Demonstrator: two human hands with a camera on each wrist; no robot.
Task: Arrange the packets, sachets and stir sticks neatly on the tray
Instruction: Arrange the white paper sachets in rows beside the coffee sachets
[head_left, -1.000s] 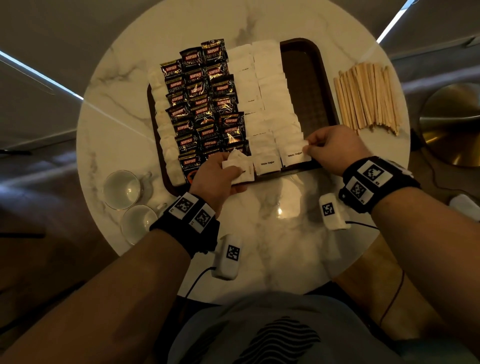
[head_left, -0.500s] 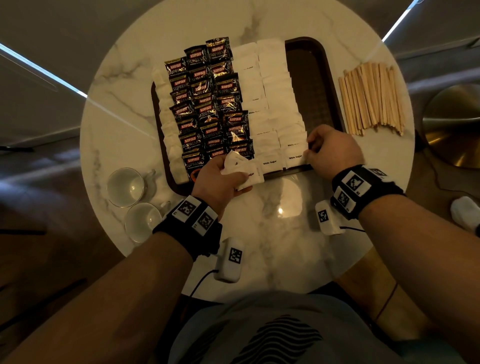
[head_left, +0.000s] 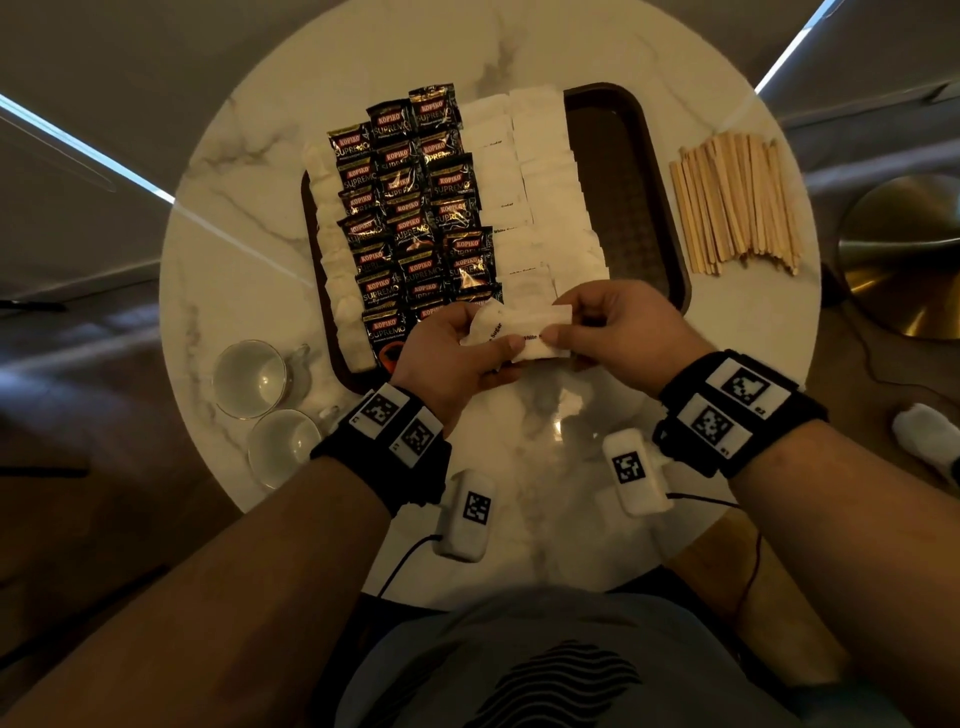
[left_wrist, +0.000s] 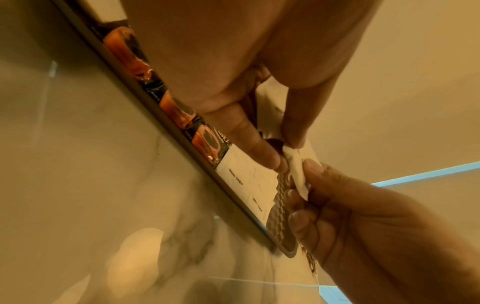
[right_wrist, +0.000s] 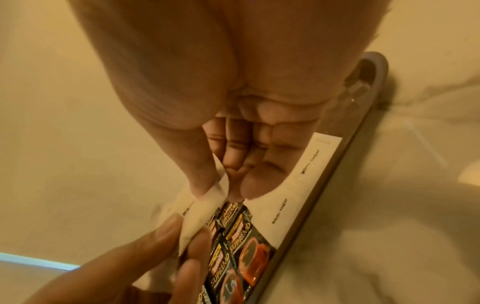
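A dark brown tray (head_left: 670, 244) on the round marble table carries rows of black Kopiko coffee packets (head_left: 410, 208) and white sugar sachets (head_left: 545, 171). Over the tray's near edge both hands meet. My left hand (head_left: 457, 348) holds a small bunch of white sugar sachets (head_left: 493, 327). My right hand (head_left: 613, 332) pinches one sachet (head_left: 540, 340) from that bunch between thumb and fingers. The left wrist view shows the pinched sachet (left_wrist: 298, 170) above the sachets on the tray (left_wrist: 246, 179); the right wrist view shows the pinched sachet (right_wrist: 205, 207) too. Wooden stir sticks (head_left: 737, 202) lie on the table right of the tray.
Two glass cups (head_left: 254, 379) (head_left: 283, 447) stand at the table's near left edge. The tray's right strip (head_left: 618, 208) is bare. A gold round base (head_left: 904, 254) sits on the floor at the right. White sensor pods with cables hang below both wrists.
My right hand left the last sachet on the tray and came left to the bunch in my left hand, where it now pinches one sachet. The left hand rose slightly.
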